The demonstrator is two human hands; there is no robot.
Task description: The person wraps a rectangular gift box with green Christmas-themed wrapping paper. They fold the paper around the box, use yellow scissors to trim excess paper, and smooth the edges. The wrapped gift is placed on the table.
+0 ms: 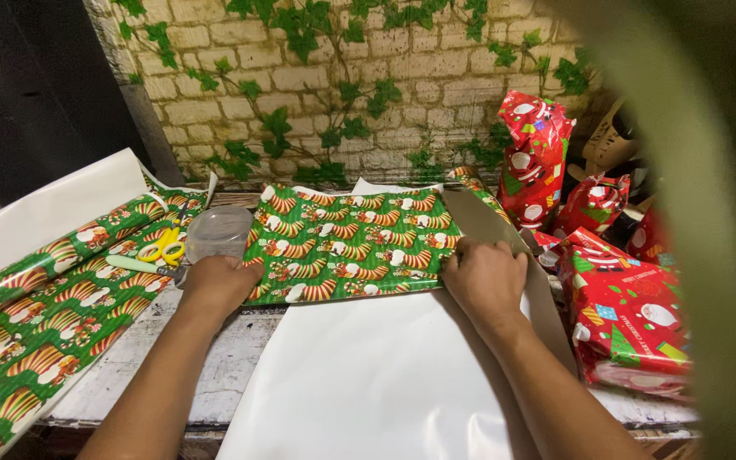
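Between left hand (217,281), right hand (485,274): green-wrapped box (347,243).

A pale brick wall (436,85) patterned with trailing green ivy (300,128) rises behind the far edge of the tabletop (223,375), whose bare part is worn, whitish and scuffed. At the far left corner a dark, unlit panel (36,94) stands beside the brick. The light is warm and dim, and a blurred greenish shape (709,255) blocks the right side of the view.
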